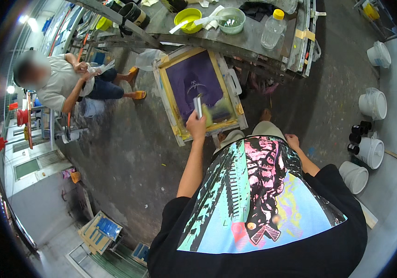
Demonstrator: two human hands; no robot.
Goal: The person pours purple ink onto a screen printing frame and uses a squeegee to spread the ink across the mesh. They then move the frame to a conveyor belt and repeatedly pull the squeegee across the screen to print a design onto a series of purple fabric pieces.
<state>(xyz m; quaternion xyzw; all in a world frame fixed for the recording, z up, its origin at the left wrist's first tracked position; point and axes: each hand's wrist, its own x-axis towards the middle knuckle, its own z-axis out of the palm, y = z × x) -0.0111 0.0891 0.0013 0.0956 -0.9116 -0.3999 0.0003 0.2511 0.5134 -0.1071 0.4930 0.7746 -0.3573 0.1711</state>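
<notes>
My left hand [196, 126] is closed round a flat, pale-edged scraper [198, 106], held over the near part of a screen-printing frame [163, 83]. Purple mesh [184, 69] with a small pale design fills the frame, which has yellow-taped borders and leans by the table. A yellow-green smear [221, 107] covers the mesh's lower right corner, and something yellow-green shows beside the scraper. By my right thigh hangs my right hand [292, 141], its fingers curled in, with nothing visible in them.
A metal table [254, 48] ahead bears a yellow bowl [189, 21], a pale green bowl [231, 21] and a yellow-capped bottle [273, 28]. A person [61, 78] is at the left. White buckets [373, 104] line the right wall.
</notes>
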